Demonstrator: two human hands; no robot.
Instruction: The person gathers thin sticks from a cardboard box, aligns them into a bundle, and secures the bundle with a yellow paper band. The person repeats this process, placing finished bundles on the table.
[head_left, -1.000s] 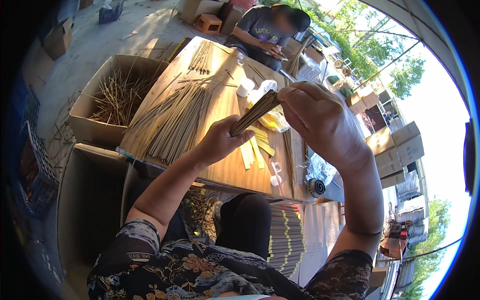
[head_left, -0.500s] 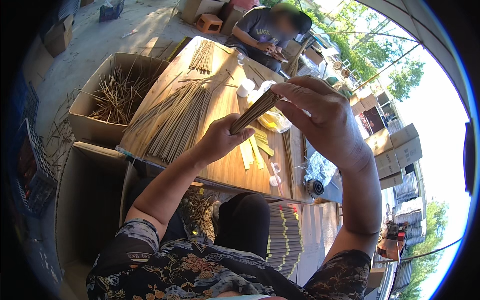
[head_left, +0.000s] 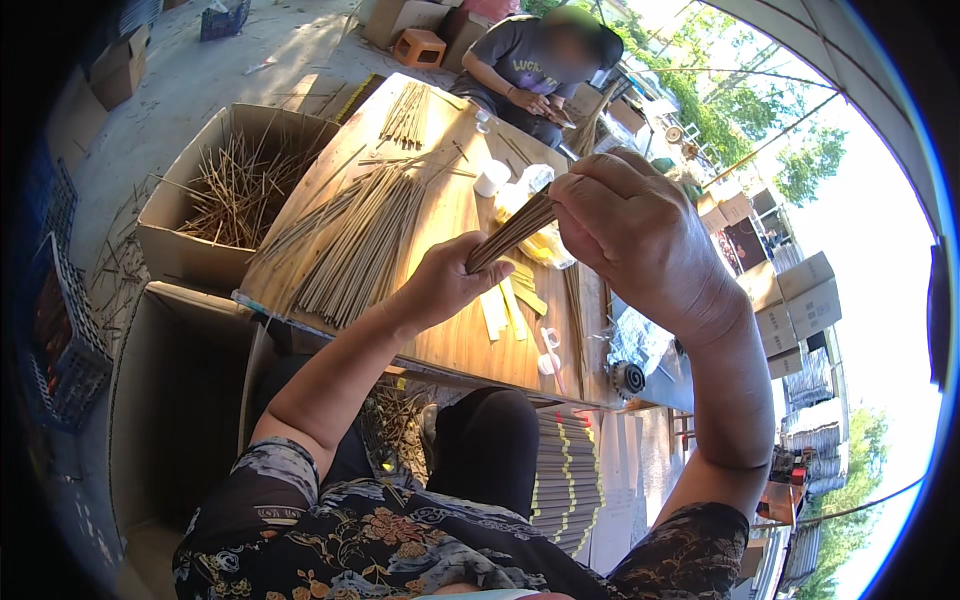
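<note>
A bundle of thin brown sticks [head_left: 515,232] slants up to the right above the wooden table. Its lower end is wrapped in the closed fingers of my left hand [head_left: 447,283]. At the upper end, my right hand [head_left: 628,225] is closed with its fingertips on the stick ends. Beneath and left of the bundle, a large fan of loose sticks [head_left: 365,240] lies on the table [head_left: 440,210]. Yellow paper strips [head_left: 515,300] rest just past my left hand. A clear plastic bag with yellow contents [head_left: 545,245] is partly hidden behind the bundle.
Left of the table stands a cardboard box [head_left: 190,250] full of tangled sticks; another open box [head_left: 180,400] is nearer me. A white container [head_left: 491,178] and a tape roll [head_left: 628,378] sit on the tabletop. Across it sits a co-worker [head_left: 530,75]. Banded stick bundles [head_left: 567,480] lie below.
My right hand has curled its fingers in more tightly at the upper stick ends, and its forearm has shifted slightly right. My left hand keeps its hold almost in place.
</note>
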